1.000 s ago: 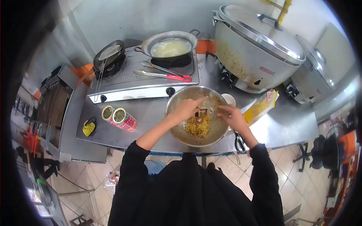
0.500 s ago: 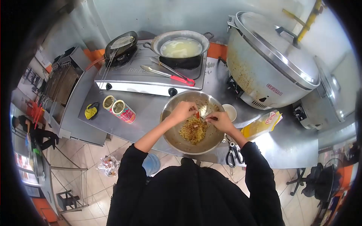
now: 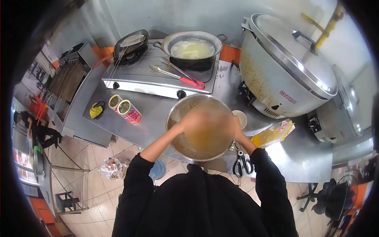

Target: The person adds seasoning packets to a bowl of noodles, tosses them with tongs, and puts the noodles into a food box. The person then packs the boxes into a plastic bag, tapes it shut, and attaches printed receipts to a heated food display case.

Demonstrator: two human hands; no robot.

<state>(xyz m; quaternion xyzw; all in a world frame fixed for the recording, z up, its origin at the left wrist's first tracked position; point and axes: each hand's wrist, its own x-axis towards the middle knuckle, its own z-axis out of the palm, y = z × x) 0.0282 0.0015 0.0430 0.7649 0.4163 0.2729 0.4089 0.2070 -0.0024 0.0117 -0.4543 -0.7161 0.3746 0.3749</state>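
Steel bowl (image 3: 173,132) right under the left hand (image 3: 193,119) and right hand (image 3: 233,125), (what a blur!) so I can't tell if either grips anything; white cup (image 3: 241,119) just beside the right, scissors (image 3: 242,164) on its near side.

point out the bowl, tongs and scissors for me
bowl (image 3: 177,113), head view: inner wall, upper left
tongs (image 3: 192,82), head view: red handle
scissors (image 3: 240,156), head view: where the handles meet

Blur covers the middle of the bowl (image 3: 186,147), glare whitens the counter (image 3: 294,160).
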